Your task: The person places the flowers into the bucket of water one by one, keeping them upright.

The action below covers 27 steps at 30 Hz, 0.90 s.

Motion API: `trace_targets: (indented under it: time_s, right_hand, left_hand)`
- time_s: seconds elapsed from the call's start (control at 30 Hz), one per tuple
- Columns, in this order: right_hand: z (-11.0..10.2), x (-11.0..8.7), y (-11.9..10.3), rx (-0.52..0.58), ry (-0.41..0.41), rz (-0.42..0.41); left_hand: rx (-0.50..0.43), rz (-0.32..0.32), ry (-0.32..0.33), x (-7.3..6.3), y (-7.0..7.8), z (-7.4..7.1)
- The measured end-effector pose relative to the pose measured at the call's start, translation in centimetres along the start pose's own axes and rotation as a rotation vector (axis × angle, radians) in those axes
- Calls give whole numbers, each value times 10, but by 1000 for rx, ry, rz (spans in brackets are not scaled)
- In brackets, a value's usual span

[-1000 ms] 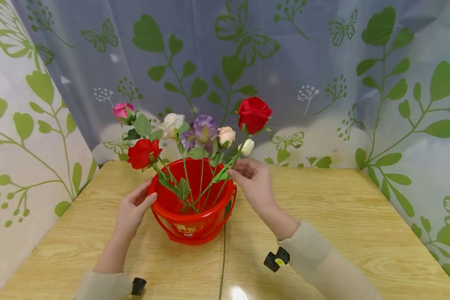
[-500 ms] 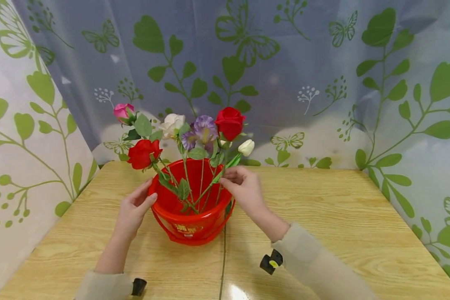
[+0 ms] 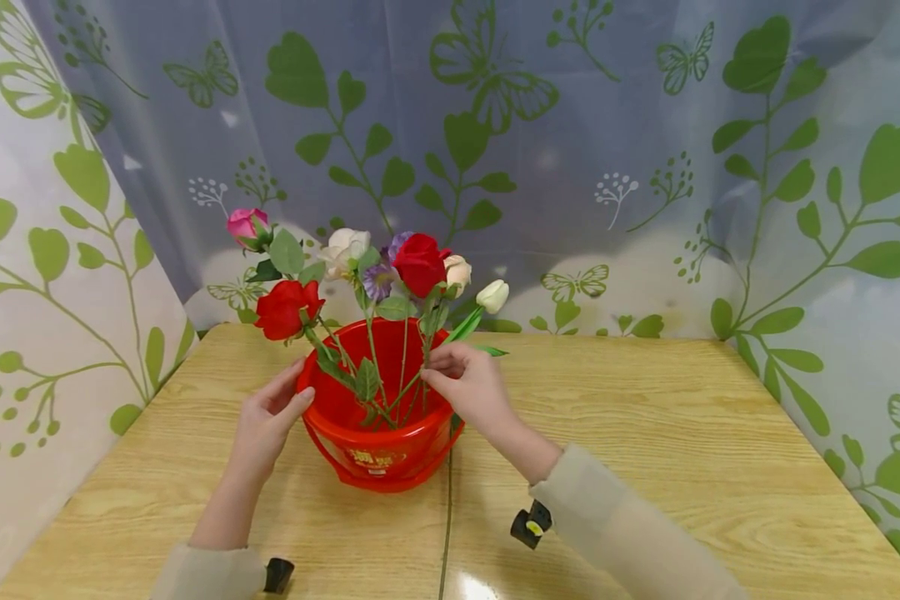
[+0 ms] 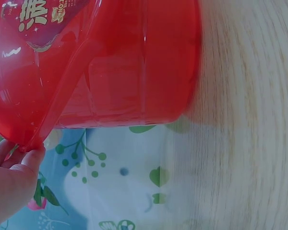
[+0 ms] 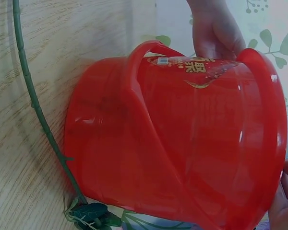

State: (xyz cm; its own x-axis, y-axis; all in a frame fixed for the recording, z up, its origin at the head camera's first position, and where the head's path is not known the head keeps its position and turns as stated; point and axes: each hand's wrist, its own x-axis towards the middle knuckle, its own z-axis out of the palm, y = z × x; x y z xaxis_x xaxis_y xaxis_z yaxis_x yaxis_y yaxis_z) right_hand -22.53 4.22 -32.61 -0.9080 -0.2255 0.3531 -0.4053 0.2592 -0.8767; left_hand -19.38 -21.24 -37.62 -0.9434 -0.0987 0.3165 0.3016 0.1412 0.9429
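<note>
A red plastic bucket stands on the wooden table, holding several artificial flowers. My left hand grips its left rim; in the left wrist view, the fingertips pinch the rim where the red handle joins. My right hand, over the right rim, pinches the stem of a large red rose. That rose covers part of a purple flower. Around it stand another red rose, a pink rose, a white flower, a peach rose and a white tulip.
A long green stem lies on the table beside the bucket, with dark leaves near its far end. Behind the table hangs a curtain printed with leaves and butterflies.
My right hand has moved left and slightly down, carrying the large red rose from the right side to in front of the purple flower. The left hand stays at the rim.
</note>
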Motion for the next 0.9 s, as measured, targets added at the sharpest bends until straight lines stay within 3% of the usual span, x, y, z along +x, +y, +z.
trace_targets:
  time_s: [0.5,0.9]
  right_hand:
    - [4,1,-4,-102,-45,-22]
    - [-4,-8,0,46,-28,-40]
  left_hand:
    - [-6,-3,4,0,0,1]
    - [-22,8,14,-1,-1,2]
